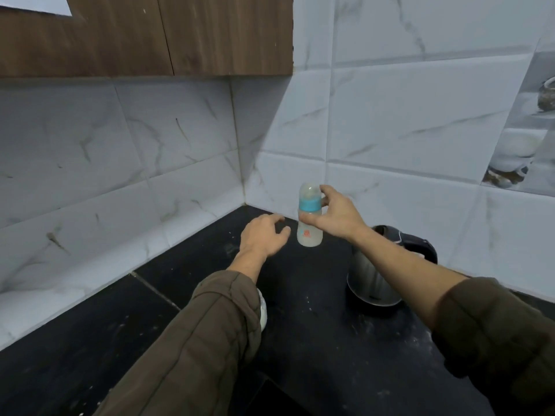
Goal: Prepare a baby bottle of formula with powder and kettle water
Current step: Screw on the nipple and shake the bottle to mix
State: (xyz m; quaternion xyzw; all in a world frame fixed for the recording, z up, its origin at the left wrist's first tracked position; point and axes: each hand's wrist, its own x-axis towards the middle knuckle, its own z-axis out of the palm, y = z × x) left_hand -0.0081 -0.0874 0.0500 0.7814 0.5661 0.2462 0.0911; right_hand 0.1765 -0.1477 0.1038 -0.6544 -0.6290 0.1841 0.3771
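In the far corner of the black stone countertop (300, 340): upright clear plastic baby bottle (310, 235) with teal collar, clear dome cap and small red print on the body. Pinched from its right side by the right hand (338, 217), index finger curled over the cap, thumb against the body just below the collar. Cannot tell if the base sits on the counter or hangs just above it. Just left of the bottle, left hand (264, 235) palm down, fingers loosely spread, gripping nothing, not touching the bottle. Right of the bottle and nearer the camera, brushed steel electric kettle (375, 283) with black lid and handle, standing on the counter, partly hidden under the right forearm. Under the left brown sleeve (210, 325), small white rounded object (263, 310), mostly covered, not identifiable. White specks scattered over the counter. Behind, white marble-look wall tiles (405, 115) meeting in a corner; brown wooden wall cabinet (150, 34) top left; grey picture tile (522, 130) at the right edge.
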